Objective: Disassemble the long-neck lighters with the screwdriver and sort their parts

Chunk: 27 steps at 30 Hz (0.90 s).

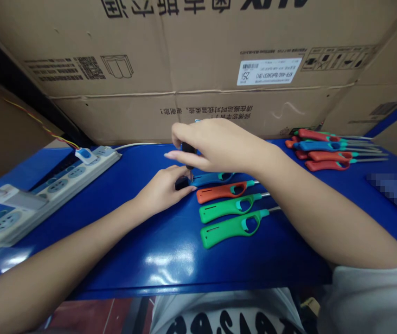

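Note:
My right hand (215, 144) is closed around an upright black tool (188, 149), perhaps a screwdriver; its lower tip is hard to make out beside my left fingers. Below it, my left hand (165, 188) pinches the handle end of a blue utility lighter (205, 179) lying on the blue table. My right wrist hides part of that lighter's barrel. In a row toward me lie an orange lighter (215, 192), a green lighter (226, 208) and another green lighter (226, 230), handles to the left and metal barrels to the right.
A pile of red and blue lighters (323, 147) lies at the back right. At the left, a white power strip (69, 185) holds a plug and a charger (19, 198). A large cardboard box (170, 55) walls off the back. A blurred dark rectangle (393, 195) lies far right.

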Each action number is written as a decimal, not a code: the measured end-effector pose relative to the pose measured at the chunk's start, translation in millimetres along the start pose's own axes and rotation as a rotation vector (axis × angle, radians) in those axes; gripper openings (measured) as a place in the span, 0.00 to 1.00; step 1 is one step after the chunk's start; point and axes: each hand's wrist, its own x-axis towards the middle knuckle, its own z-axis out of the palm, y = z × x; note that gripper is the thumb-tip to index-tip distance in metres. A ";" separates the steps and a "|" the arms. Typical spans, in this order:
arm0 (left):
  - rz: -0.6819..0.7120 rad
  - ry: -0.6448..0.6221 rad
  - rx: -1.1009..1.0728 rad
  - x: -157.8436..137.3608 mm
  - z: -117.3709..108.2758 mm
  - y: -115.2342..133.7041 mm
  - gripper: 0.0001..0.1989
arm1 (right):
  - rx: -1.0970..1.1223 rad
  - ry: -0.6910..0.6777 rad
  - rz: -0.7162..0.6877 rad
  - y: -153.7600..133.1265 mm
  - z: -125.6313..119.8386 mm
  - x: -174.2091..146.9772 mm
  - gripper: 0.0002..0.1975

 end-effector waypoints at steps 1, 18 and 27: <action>0.000 -0.001 0.004 0.0 0.0 0.0 0.08 | 0.005 -0.007 -0.004 -0.2 -0.2 -0.1 0.14; -0.056 -0.048 -0.038 2.7 -3.5 0.4 0.08 | 0.109 0.088 0.032 -2.2 -9.8 -7.6 0.10; -0.111 -0.078 0.030 8.9 -8.2 1.8 0.10 | 0.114 0.540 0.457 37.6 -36.2 -95.0 0.08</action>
